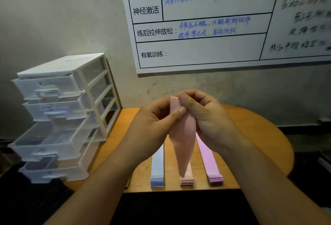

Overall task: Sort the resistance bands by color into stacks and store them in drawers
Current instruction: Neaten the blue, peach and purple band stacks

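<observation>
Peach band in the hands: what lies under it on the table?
Under the peach band lies the peach stack on the table. Only the stack's near end shows; the band covers the rest.

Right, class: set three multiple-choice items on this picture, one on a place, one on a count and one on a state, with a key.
1. Where does the drawer unit stand relative to the blue stack?
A) to its left
B) to its right
C) on top of it

2. How many stacks of bands lie on the table?
A) two
B) three
C) five

3. The loose peach band is:
A) lying flat on a stack
B) held up by both hands
C) inside a drawer

Key:
1 A: the drawer unit is at the far left, beyond the blue stack.
2 B: there is a blue stack, a peach stack and a pink stack.
3 B: the left hand and right hand pinch its top end, and it hangs over the peach stack.
</observation>
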